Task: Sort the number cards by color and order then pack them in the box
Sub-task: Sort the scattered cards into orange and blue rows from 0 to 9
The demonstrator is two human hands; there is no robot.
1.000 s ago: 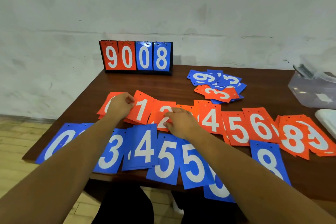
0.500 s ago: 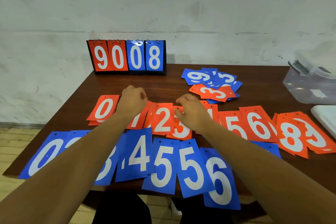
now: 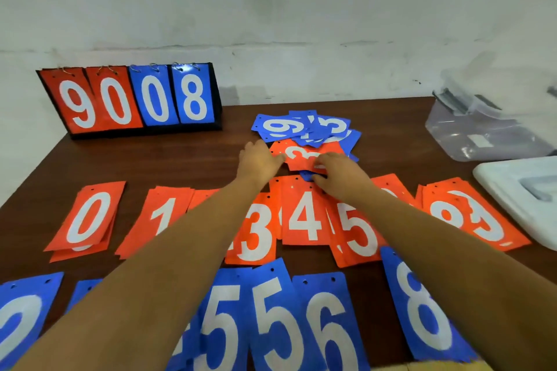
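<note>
**Hands and card.** The right hand (image 3: 340, 176) pinches the near edge of an orange rectangular number card printed with a white 3 (image 3: 303, 155), its fingers curled on top. The left hand (image 3: 259, 159) touches this card's left end with fingers nearly straight; whether it grips cannot be told. The card lies flat, its long axis running left to right and its punched top edge pointing left. It rests on a loose pile of blue number cards (image 3: 301, 126) at the far centre of the brown wooden table (image 3: 180, 159).

Half a second earlier both hands were over the row of orange sorted cards (image 3: 90, 217); they have since reached beyond it.

**Surroundings.** A row of blue sorted cards (image 3: 271, 319) lies nearest. At far right are a clear plastic box (image 3: 482, 129) and a white lid (image 3: 524, 190), and at far left a black flip scoreboard (image 3: 132, 99).
</note>
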